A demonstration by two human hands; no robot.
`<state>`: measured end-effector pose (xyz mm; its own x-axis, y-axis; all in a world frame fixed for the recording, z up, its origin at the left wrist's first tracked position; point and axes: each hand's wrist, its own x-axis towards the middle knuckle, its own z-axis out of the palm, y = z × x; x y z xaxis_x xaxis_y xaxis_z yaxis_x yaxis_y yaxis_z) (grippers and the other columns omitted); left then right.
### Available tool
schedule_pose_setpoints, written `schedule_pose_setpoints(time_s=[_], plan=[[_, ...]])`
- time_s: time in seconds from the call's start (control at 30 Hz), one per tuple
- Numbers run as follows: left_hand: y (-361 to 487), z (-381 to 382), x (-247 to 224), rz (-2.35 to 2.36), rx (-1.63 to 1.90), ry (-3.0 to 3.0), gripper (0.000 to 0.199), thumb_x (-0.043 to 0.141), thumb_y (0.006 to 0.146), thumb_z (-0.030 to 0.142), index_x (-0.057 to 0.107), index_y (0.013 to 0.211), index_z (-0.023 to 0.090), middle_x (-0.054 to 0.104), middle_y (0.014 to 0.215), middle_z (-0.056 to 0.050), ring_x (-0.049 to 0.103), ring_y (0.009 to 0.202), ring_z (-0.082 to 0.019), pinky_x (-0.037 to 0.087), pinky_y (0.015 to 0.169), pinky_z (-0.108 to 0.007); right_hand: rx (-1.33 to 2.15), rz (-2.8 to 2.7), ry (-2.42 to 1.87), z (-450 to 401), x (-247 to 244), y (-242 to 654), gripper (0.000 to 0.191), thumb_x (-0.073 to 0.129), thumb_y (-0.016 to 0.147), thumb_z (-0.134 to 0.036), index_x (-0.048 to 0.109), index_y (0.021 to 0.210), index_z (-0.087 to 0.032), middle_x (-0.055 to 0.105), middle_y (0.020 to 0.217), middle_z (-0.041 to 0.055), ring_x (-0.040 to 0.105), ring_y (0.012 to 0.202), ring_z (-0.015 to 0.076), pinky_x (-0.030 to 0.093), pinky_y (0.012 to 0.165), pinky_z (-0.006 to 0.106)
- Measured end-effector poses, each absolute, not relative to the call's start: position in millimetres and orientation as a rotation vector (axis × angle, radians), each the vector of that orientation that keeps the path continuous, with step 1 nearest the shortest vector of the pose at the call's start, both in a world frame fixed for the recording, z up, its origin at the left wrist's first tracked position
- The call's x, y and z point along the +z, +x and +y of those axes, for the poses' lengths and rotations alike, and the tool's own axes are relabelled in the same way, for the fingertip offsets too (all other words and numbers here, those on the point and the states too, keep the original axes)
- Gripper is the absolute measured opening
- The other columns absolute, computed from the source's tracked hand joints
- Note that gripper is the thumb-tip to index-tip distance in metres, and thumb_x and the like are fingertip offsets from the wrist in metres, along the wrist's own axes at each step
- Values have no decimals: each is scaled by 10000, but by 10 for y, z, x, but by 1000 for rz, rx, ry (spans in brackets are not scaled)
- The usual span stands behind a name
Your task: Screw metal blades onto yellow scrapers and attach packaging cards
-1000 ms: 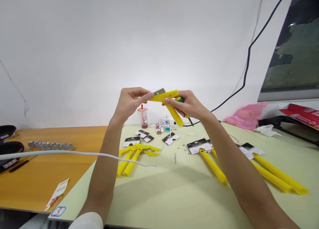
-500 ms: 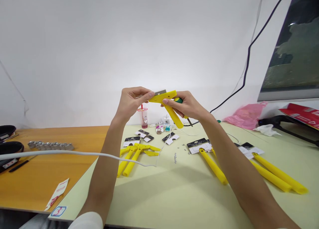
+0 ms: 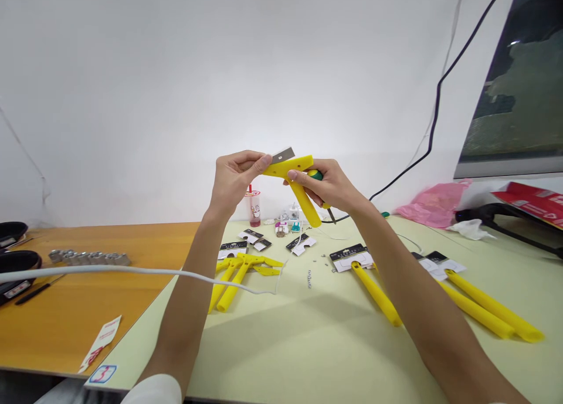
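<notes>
Yellow plastic, centre frame: I've got the scraper (image 3: 295, 165) up, its grey blade (image 3: 282, 155) tilting out of the head, unfastened, I judge, with metal bits (image 3: 309, 279) loose below centre. Smooth, T-shaped, handle slanting lower right. My left hand's (image 3: 235, 178) fingers pinch its end; my right hand's (image 3: 333, 185) close round it and a screwdriver (image 3: 316, 174).

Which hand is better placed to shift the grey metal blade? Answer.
Probably the left hand: its thumb is at the blade, while the right hand holds the yellow plastic tool and green-yellow screwdriver.
</notes>
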<state>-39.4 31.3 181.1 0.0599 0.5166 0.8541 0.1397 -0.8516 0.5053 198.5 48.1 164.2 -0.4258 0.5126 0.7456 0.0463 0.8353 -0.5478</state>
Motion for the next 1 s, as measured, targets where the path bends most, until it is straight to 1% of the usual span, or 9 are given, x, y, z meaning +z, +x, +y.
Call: schedule_pose_setpoints(time_s=[0.13,0.33,0.5,0.73,1.0], plan=[[-387,303,1813,640,1822,2063,379,962,824,579,880,915,220,871,947,-78,823,895,-241,661,887,-386,556,-1980,-409,493,1635,1979,443,772,1023,-613,836,1016,-175,596,561,-48,457,390,78,341,357,250],[-339,260,1816,655,1713,2098,406,962,813,594,870,910,211,863,930,-81,819,867,-243,680,852,-399,522,-2040,-427,507,1618,1949,409,768,1035,-574,827,982,-173,611,593,-48,485,415,73,360,391,244],[-328,243,1819,636,1670,2118,389,967,810,584,873,902,218,859,933,-80,817,873,-243,689,856,-403,520,-2056,-415,516,1618,1936,380,781,1031,-548,822,969,-175,609,598,-52,492,421,74,368,402,244],[-329,236,1816,677,1649,2136,415,962,796,616,897,931,230,867,969,-94,829,910,-268,704,879,-435,539,-2069,-384,505,1619,1939,377,775,1033,-560,815,951,-194,590,574,-59,481,436,83,378,414,248],[-358,186,1830,710,1631,2174,396,951,825,591,925,978,227,881,1014,-111,843,949,-282,697,922,-434,556,-2065,-393,507,1620,1943,382,779,1032,-552,816,952,-181,596,580,-55,479,433,78,375,412,246]])
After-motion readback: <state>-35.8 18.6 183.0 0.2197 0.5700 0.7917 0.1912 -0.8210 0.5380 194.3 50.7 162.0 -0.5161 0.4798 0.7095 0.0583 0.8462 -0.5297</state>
